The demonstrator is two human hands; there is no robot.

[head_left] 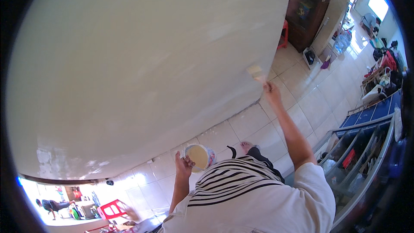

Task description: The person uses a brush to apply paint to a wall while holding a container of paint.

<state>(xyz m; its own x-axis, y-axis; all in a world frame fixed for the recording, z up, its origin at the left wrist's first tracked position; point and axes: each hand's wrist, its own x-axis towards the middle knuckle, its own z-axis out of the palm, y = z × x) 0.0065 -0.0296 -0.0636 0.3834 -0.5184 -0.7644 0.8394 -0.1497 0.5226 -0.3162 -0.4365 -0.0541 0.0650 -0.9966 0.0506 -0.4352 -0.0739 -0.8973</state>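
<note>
My right hand [270, 89] grips the handle of a flat, wide paintbrush [256, 72], its pale bristles at the lower right part of a large off-white wall [151, 69], close to the wall's corner. The brush is slightly blurred; whether its bristles press on the surface I cannot tell. Low in front of my body, my left hand [184, 165] holds a small white bucket [211, 157] by its rim, fingers curled over the edge. Cream-coloured paint [197, 157] shows inside it. Damp-looking, shiny streaks run across parts of the wall.
Pale floor tiles [250, 123] run along the wall's foot. Right of me stands a glass-fronted cabinet [358, 159]; beyond the wall's corner are a dark wooden cupboard [306, 13] and a red stool [283, 34]. A red chair [113, 209] is at lower left. Another person [370, 22] bends far off.
</note>
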